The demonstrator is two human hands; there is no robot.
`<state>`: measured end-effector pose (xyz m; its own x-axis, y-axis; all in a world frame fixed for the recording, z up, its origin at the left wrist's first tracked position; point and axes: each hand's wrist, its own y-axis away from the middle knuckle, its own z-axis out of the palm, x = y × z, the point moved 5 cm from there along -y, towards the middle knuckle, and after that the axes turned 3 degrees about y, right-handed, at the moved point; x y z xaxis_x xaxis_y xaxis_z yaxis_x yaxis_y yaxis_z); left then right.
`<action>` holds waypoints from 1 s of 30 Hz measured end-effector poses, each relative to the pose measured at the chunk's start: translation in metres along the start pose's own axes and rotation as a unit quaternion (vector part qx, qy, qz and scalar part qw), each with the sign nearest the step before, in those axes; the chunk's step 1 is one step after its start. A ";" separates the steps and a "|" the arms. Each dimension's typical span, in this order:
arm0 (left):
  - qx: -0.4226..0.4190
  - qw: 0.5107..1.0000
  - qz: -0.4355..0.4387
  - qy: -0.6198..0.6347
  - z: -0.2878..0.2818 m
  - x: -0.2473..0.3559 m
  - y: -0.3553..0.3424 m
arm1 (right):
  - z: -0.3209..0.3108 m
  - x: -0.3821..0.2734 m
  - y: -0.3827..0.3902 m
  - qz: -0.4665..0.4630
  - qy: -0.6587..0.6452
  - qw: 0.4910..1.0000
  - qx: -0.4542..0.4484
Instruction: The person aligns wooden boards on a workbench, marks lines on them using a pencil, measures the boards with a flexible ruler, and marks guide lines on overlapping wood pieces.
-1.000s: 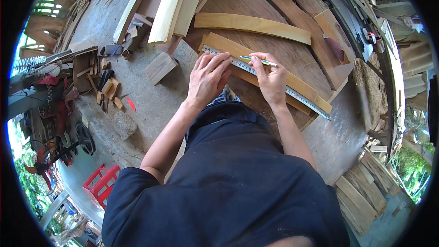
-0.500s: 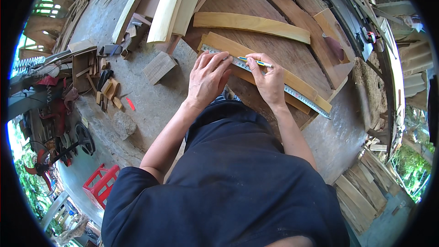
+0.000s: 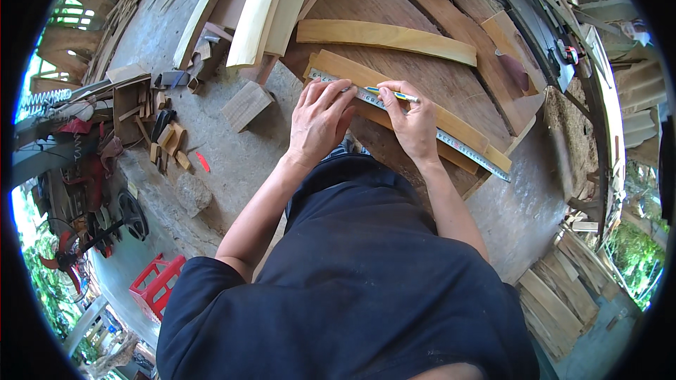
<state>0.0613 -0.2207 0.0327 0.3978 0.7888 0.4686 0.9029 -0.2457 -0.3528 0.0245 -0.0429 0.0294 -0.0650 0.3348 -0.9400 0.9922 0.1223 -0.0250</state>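
A long metal ruler point(image 3: 468, 152) lies slantwise along a flat yellowish wooden strip point(image 3: 451, 124). My left hand point(image 3: 320, 112) rests across the ruler's upper left part, its fingers bent over the edge and holding it against the wood. Between the thumb and fingers of my right hand point(image 3: 410, 123) is a slim blue, white and yellow pen point(image 3: 398, 96), its tip pointing left, close to the ruler and my left fingertips. Whether the tip touches the wood I cannot tell. A second wooden strip point(image 3: 461, 162) shows under the ruler's near side.
A curved wooden piece point(image 3: 387, 34) lies beyond the strips on a broad brown board point(image 3: 338, 0). Pale curved slats point(image 3: 262, 10) reach in from the top. On the left are a wooden block point(image 3: 246, 105), small offcuts point(image 3: 171, 138) and a red plastic crate point(image 3: 156, 286).
The pen's tip has shifted very slightly. Both hands and the ruler otherwise stay in place.
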 end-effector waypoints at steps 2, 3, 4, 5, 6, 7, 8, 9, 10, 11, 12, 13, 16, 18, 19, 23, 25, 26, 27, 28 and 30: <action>0.003 1.000 0.002 -0.007 0.000 0.000 0.000 | 0.000 0.001 -0.001 -0.002 0.000 1.000 0.014; 0.003 1.000 0.002 -0.006 0.000 0.000 0.000 | -0.002 0.001 -0.001 -0.004 0.000 1.000 0.028; 0.003 1.000 0.003 -0.006 0.000 0.000 0.000 | -0.002 0.001 0.000 -0.005 0.000 1.000 0.029; 0.003 1.000 0.003 -0.006 0.000 0.001 0.000 | -0.002 0.000 0.000 -0.009 0.007 1.000 0.016; 0.000 1.000 -0.001 -0.002 -0.001 0.001 0.000 | -0.001 -0.001 0.001 -0.013 0.014 1.000 0.003; -0.003 1.000 -0.004 0.001 -0.001 0.001 0.000 | 0.000 0.000 0.001 -0.013 0.014 1.000 0.003; -0.003 1.000 -0.004 0.001 -0.001 0.001 0.000 | 0.001 0.001 0.000 -0.014 -0.001 1.000 0.012; -0.001 1.000 -0.003 0.001 -0.001 0.001 0.000 | 0.001 0.002 0.000 -0.015 -0.016 1.000 0.021; 0.001 1.000 -0.002 0.000 -0.001 0.001 0.000 | 0.000 0.002 0.000 -0.015 -0.016 1.000 0.022; 0.001 1.000 -0.002 -0.001 -0.001 0.001 0.000 | 0.000 0.003 0.000 -0.010 -0.014 1.000 0.018; 0.000 1.000 -0.003 -0.001 -0.001 0.002 0.000 | 0.000 0.003 0.000 -0.005 -0.013 1.000 0.014; -0.002 1.000 -0.004 -0.001 -0.001 0.002 0.000 | 0.000 0.003 0.000 -0.005 -0.013 1.000 0.014; 0.002 1.000 -0.005 -0.003 0.000 0.002 0.002 | -0.001 -0.002 0.000 -0.023 0.021 1.000 0.000; -0.001 1.000 -0.004 -0.002 0.000 0.002 0.001 | -0.005 -0.002 0.000 0.010 0.000 0.999 0.038; -0.004 1.000 -0.004 -0.001 0.000 0.003 0.000 | -0.005 -0.001 0.000 0.011 0.000 0.999 0.039; -0.005 1.000 0.002 0.010 0.002 0.003 -0.001 | -0.026 0.009 0.005 -0.035 -0.033 0.991 0.129; -0.002 1.000 0.001 -0.003 0.001 0.001 0.001 | -0.044 0.013 0.010 -0.010 -0.029 0.989 0.146; -0.002 1.000 -0.001 -0.003 0.001 0.000 0.001 | -0.054 0.016 0.014 0.008 -0.043 0.986 0.162; -0.001 1.000 -0.004 -0.007 0.002 0.000 0.002 | -0.065 0.016 0.017 0.005 -0.040 0.982 0.186; -0.002 1.000 -0.007 -0.007 0.002 0.000 0.002 | -0.078 0.015 0.021 0.014 -0.032 0.979 0.200; -0.006 1.000 -0.005 -0.003 0.002 0.000 0.001 | -0.100 0.019 0.031 0.030 -0.025 0.971 0.235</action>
<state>0.0622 -0.2197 0.0304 0.3879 0.7944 0.4674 0.9086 -0.2445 -0.3386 0.0438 0.0612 0.0446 -0.0116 0.2811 -0.9596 0.9337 -0.3403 -0.1110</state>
